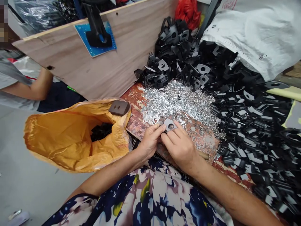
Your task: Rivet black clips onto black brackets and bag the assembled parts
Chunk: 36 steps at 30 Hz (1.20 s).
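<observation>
My left hand (150, 141) and my right hand (180, 146) meet over the worn red table (136, 122), both pinched on one small grey plate with a round hole (169, 125). Just beyond the fingers lies a heap of small silver pins (178, 102). A big pile of black clips with grey plates (246, 122) covers the table to the right and back.
An open orange bag (70, 138) with black parts inside stands to the left, a dark piece (119, 107) on its rim. A wooden board (101, 59) leans behind. A white sack (258, 31) spills clips at the back right. Another person's arm (35, 89) shows at far left.
</observation>
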Tool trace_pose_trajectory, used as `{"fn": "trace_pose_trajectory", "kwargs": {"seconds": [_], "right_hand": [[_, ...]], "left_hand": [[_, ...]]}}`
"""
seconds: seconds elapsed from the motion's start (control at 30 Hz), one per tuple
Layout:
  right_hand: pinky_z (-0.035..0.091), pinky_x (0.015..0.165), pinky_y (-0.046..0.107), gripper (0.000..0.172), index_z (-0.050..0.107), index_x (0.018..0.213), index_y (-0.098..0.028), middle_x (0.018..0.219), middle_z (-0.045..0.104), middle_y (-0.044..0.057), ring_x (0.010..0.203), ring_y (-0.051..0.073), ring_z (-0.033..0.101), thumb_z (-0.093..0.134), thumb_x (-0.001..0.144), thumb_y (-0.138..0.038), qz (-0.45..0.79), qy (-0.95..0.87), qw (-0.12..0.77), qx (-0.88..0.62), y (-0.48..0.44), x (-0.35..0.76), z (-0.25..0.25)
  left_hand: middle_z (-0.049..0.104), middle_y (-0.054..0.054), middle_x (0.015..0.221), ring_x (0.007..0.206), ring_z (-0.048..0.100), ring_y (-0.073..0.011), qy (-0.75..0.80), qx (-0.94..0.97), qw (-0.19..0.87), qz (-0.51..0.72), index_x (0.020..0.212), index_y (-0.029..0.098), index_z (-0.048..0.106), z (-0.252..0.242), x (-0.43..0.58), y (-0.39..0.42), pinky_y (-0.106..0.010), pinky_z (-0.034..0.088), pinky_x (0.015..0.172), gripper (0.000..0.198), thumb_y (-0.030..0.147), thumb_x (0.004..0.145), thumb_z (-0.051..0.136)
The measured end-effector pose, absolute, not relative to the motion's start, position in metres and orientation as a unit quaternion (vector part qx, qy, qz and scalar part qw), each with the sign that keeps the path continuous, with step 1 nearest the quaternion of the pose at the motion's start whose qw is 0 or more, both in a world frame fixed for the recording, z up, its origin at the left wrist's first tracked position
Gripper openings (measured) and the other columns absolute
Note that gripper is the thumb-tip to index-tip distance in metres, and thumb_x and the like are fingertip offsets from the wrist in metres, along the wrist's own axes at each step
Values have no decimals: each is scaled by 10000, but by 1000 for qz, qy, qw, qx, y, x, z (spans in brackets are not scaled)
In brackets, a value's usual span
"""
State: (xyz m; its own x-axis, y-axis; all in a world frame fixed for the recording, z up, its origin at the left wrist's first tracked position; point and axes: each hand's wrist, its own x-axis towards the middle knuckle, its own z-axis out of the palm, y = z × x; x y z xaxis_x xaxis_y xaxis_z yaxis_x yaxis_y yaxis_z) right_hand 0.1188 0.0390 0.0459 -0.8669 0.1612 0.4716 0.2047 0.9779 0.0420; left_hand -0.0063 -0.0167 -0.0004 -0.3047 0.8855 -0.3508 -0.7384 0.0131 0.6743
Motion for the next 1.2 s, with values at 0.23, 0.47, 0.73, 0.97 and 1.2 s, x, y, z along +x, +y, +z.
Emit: {"fn": "trace_pose_trajectory", "kwargs": {"seconds": [0.23,0.47,0.73,0.97,1.2], "right_hand": [[462,1135,516,252,680,1029,-204,758,584,18,761,175,535,440,1016,-132,89,-950,257,-152,29,128,39],[495,758,415,249,652,1012,-164,953,623,120,902,271,567,598,979,-404,41,-952,88,-292,42,175,8],[362,491,308,195,615,999,-196,668,617,22,542,198,560,536,984,-373,30,-945,-16,-324,42,210,-16],[598,695,368,605,392,1566,-343,1140,748,78,866,231,738,513,989,-208,169,-932,166,-274,24,223,22],[533,545,274,531,442,1551,-298,811,714,26,612,161,651,484,1026,-237,148,-953,112,-240,10,203,-5]], "left_hand": [[622,-8,936,747,593,-145,473,251,549,642,998,221,583,-10,-29,-60,-252,497,631,400,372,743,853],[679,-54,992,884,621,-221,684,428,380,451,1269,228,619,-7,-69,-113,-329,470,779,321,378,998,532],[528,40,671,648,513,-173,694,349,385,498,998,206,645,-51,-58,-100,-277,394,647,303,466,997,489],[510,30,643,636,498,-175,711,356,343,500,844,202,658,-69,-55,-94,-287,363,637,393,471,1014,429],[471,32,641,627,460,-164,715,355,318,512,700,231,458,-75,-56,-94,-291,350,637,409,458,1034,397]]}}
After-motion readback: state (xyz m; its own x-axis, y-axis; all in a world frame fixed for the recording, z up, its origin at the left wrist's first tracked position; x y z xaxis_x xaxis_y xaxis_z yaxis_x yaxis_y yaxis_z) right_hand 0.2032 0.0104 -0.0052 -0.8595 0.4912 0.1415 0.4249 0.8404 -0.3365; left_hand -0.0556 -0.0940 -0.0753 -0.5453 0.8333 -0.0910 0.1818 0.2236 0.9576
